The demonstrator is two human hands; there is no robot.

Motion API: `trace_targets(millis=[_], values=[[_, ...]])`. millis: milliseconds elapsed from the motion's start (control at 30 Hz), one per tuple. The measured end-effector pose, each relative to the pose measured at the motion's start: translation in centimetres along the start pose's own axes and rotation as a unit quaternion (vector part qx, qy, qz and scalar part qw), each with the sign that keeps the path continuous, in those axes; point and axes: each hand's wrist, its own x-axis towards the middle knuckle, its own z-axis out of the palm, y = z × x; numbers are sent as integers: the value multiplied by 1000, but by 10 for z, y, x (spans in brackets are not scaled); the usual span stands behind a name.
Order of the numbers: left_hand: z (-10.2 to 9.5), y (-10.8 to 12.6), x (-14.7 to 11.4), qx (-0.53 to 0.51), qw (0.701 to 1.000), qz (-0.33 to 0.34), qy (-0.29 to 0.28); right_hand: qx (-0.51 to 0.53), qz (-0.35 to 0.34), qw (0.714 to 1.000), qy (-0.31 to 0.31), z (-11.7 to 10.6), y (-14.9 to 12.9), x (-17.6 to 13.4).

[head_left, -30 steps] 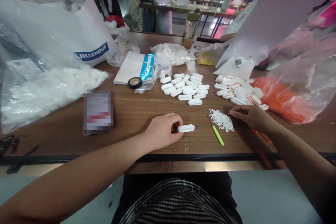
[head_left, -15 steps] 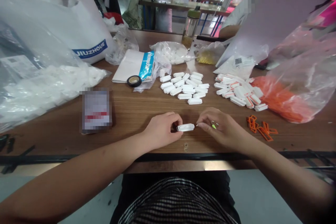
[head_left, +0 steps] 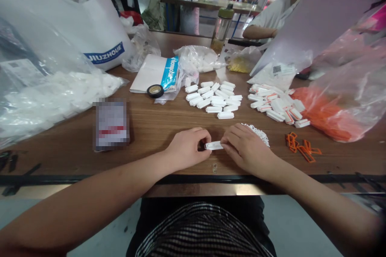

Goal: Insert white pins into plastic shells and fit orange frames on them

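Observation:
A small white oblong plastic piece (head_left: 214,145) with a row of fine marks on its face lies level between my hands, just above the table's near edge. My left hand (head_left: 188,147) pinches its left end between thumb and curled fingers. At the right end, the bent fingers and thumb of my right hand (head_left: 245,147) close over it. Anything else inside the right hand is hidden. Just behind that hand spreads a heap of tiny white parts (head_left: 259,133), partly covered by it. Farther back lie several similar white pieces (head_left: 215,101) in a loose group.
White pieces with orange edging (head_left: 276,106) are piled at right, beside orange frames (head_left: 303,147) and a bag of orange parts (head_left: 322,114). Black tape (head_left: 155,90), a booklet (head_left: 147,73), a bottle (head_left: 222,28) and large bags (head_left: 90,28) stand around. A co-worker's arm (head_left: 259,32) shows behind.
My right hand has moved slightly left, from just beside the white piece onto its right end. The green-tipped thing seen in that hand is now out of sight, and the heap behind shows.

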Motion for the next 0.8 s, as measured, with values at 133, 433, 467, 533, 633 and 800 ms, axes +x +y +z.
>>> trace_targets(millis=[133, 433, 467, 533, 633, 800], values=[[1, 0, 1, 0, 1000, -5, 4, -78, -60, 995, 12, 0, -3, -2], [-1, 3, 0, -1, 1000, -11, -3, -24, -38, 997, 59, 0, 3, -19], [-1, 3, 0, -1, 1000, -10, -5, -22, -39, 998, 54, 1, 2, -20], [-1, 2, 0, -3, 1000, -6, -4, -23, -40, 998, 46, 4, 1, -22], [0, 2, 0, -4, 1000, -4, -3, -41, -41, 997, 48, 9, -4, -21], [0, 1, 0, 3, 1000, -9, 0, -50, -38, 996, 65, 15, -11, -19]])
